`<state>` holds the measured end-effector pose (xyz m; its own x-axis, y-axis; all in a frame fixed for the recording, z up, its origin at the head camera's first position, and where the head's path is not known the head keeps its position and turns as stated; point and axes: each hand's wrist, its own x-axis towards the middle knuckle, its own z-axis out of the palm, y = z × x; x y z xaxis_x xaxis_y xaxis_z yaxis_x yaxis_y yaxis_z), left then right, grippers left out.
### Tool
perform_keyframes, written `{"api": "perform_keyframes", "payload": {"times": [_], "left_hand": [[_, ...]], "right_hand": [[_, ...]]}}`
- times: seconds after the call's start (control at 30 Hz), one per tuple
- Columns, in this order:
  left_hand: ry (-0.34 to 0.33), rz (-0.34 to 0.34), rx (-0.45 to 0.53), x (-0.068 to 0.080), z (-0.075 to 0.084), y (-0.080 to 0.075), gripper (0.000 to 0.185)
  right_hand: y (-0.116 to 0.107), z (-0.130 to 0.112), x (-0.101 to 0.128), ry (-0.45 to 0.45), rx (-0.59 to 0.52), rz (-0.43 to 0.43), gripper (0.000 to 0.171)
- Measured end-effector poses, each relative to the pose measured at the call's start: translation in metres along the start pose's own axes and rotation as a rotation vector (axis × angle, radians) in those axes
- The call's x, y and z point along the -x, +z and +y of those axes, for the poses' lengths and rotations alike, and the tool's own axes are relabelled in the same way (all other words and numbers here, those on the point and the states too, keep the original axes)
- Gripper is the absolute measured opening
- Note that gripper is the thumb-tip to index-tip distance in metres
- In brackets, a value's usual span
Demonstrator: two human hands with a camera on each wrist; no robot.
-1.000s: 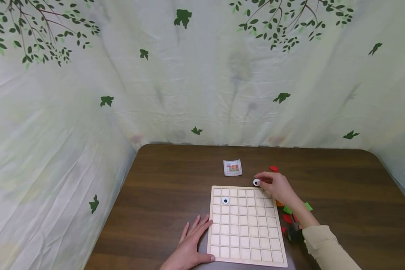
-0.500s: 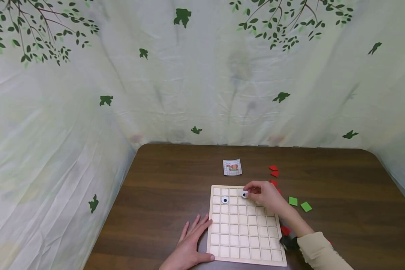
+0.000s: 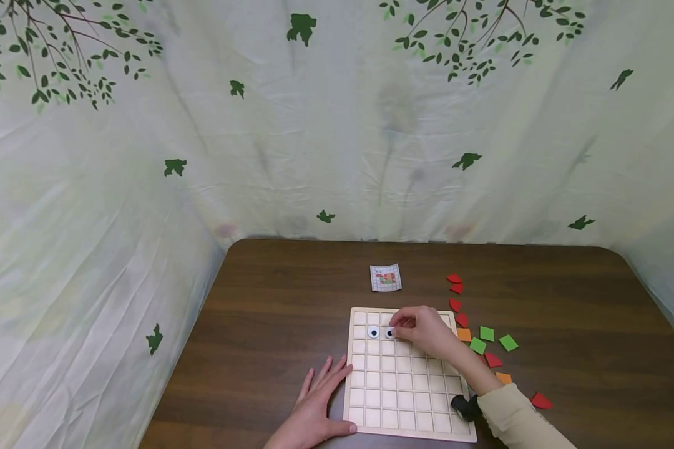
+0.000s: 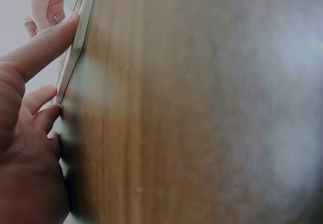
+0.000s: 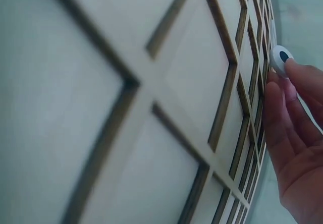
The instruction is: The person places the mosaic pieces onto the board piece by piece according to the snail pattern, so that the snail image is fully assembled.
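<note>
— Since a second ago, we see the right hand (image 3: 427, 333) has carried its googly eye (image 3: 390, 333) leftward onto the grid board (image 3: 407, 399).

— Agreed. Our left hand (image 3: 314, 408) lies flat, fingers straight, against the board's left edge; the right pinches the eye beside the first eye (image 3: 373, 332).

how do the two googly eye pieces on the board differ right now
The left googly eye lies alone in its grid cell, touched by nothing; the right googly eye is pinched by the right hand. The left one shows whole, while the right one is partly covered by fingertips. Both are round, white with a black pupil, side by side in the second row of the wooden board.
</note>
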<state>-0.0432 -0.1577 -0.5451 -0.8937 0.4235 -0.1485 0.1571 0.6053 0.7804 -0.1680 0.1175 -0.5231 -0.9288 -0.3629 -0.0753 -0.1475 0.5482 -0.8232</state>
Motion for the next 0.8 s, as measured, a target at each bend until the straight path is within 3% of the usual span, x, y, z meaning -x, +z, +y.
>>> {"api": "perform_keyframes", "payload": {"times": [0.33,0.53,0.8], "left_hand": [[-0.011,-0.009,-0.003,0.000,0.001,-0.001,0.093],[-0.009,-0.009,-0.004,0.000,0.001,-0.001,0.093],[-0.028,-0.018,-0.005,-0.002,0.000,-0.001,0.093]], "right_hand": [[0.011,-0.005,-0.004,0.028,0.106,0.041,0.012],[0.013,-0.005,-0.004,-0.009,0.183,0.035,0.014],[0.011,-0.006,-0.004,0.012,0.161,0.028,0.014]]}}
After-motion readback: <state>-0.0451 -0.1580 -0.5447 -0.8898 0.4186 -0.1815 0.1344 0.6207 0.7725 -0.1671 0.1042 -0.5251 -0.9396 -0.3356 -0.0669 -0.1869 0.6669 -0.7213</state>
